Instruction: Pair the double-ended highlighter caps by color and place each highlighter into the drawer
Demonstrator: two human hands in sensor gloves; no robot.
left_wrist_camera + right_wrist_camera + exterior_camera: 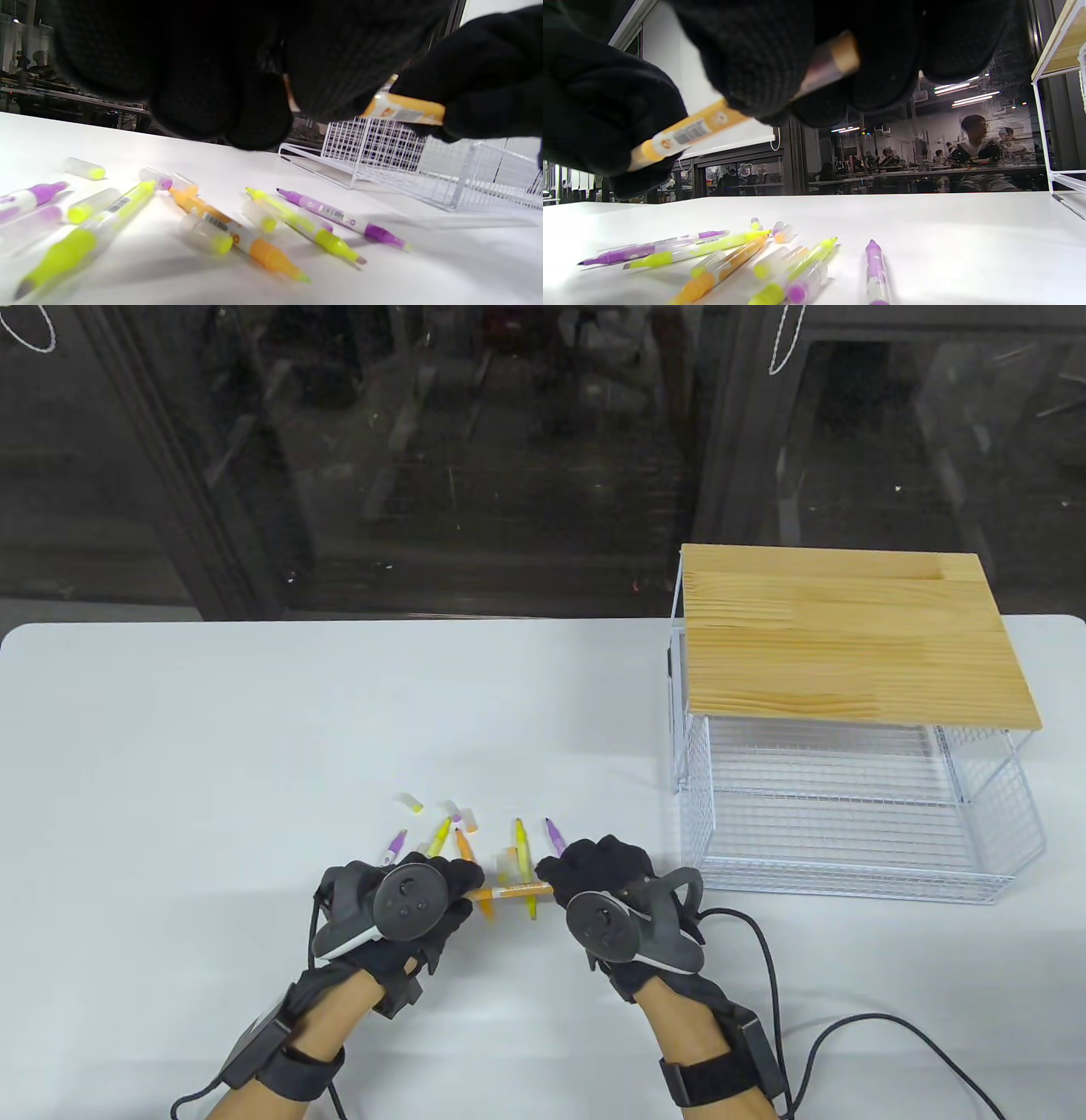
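An orange highlighter [517, 890] is held level above the table between both hands. My left hand [462, 884] grips its left end and my right hand [558, 875] grips its right end. In the right wrist view the barrel [691, 131] runs up to a clear, orange-tipped cap [835, 53] between my right fingers. The left wrist view shows the barrel [403, 109] spanning the two gloves. Below lie loose highlighters: a purple one [554, 836], a yellow one [520, 841], another orange one [254, 248], and small loose caps [412, 802]. The white wire drawer [848, 814] stands pulled out at the right.
A wooden top [848, 636] covers the wire frame behind the drawer. More pens, purple [394, 846] and yellow [438, 836], lie left of the pile. Glove cables [848, 1027] trail across the table's front right. People sit in the background of the right wrist view.
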